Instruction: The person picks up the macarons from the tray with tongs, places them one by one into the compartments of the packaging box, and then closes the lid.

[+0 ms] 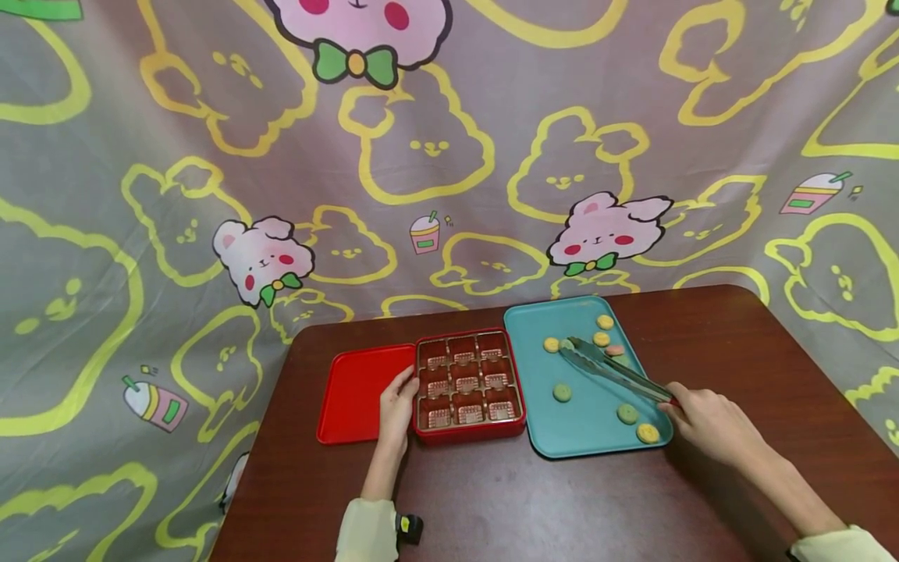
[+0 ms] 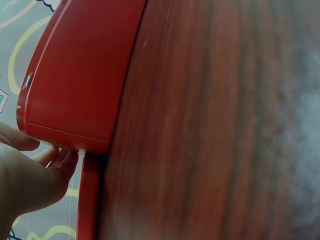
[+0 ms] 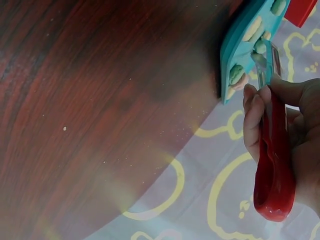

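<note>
My right hand [image 1: 712,425] grips the red handle of a pair of metal tongs [image 1: 625,376], also seen in the right wrist view with its red handle [image 3: 274,165] in the palm. Over the blue tray [image 1: 590,429], the tong tips stand at a small green macaron [image 1: 566,344]. Beside the red box [image 1: 470,433], my left hand [image 1: 397,402] rests its fingertips on the left wall; the left wrist view has thumb and fingers touching that end of the box [image 2: 80,85]. A clear insert [image 1: 467,382] with several bare compartments fills the box.
More macarons lie on the tray: yellow [image 1: 648,433], green [image 1: 562,392] and pink [image 1: 614,350]. A flat red lid [image 1: 351,394] lies left of the box, partly behind the left hand. A patterned curtain [image 1: 449,156] hangs behind the brown wooden table [image 1: 506,499].
</note>
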Available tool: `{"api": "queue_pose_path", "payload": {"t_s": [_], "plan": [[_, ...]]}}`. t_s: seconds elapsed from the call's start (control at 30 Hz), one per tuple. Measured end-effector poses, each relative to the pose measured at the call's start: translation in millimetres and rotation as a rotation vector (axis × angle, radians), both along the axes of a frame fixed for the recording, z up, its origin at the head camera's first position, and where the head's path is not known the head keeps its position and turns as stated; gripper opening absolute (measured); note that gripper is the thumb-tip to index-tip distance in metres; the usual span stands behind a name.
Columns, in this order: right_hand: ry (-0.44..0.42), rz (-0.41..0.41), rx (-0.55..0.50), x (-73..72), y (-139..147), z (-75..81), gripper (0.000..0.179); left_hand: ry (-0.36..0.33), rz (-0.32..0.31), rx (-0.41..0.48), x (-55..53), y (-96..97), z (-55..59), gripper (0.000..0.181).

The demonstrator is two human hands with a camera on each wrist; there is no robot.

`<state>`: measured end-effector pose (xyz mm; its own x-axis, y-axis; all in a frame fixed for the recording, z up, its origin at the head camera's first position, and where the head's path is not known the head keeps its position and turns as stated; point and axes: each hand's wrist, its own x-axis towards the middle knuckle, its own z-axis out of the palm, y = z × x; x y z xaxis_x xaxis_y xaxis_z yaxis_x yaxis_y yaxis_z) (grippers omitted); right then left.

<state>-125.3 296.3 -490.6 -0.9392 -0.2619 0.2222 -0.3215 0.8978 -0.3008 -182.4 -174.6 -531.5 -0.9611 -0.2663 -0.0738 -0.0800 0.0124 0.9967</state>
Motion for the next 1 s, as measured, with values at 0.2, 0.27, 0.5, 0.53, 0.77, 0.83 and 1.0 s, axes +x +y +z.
{"api": "queue_pose_path", "payload": {"t_s": [0.2,0.27,0.5,0.53,0.77,0.83,1.0], "plan": [[0.031,0.0,-0.009,1.3,0.2,-0.4,0.015,-0.014,-0.013,0.022,0.2,-1.0,2.1,0.042],[0.041,-0.003,-0.01,0.6,1.0,-0.7,0.014,-0.016,-0.022,0.029,1.7,-0.6,7.3,0.041],[0.086,0.01,-0.005,-1.0,3.1,-0.5,0.014,-0.015,-0.041,0.029,16.1,5.5,38.1,0.04],[0.095,0.015,-0.005,-1.0,3.4,-0.2,0.015,-0.014,-0.043,0.029,17.0,5.7,39.3,0.041],[0.108,0.015,-0.022,-1.9,1.8,5.9,0.014,0.006,-0.03,0.027,10.4,1.1,21.3,0.041],[0.123,0.023,-0.019,-3.4,2.0,9.0,0.014,0.008,-0.018,0.02,4.7,-0.7,10.4,0.041],[0.156,0.039,-0.02,-7.7,1.3,16.9,0.017,0.012,-0.008,0.018,-1.9,-1.9,0.1,0.04]]}}
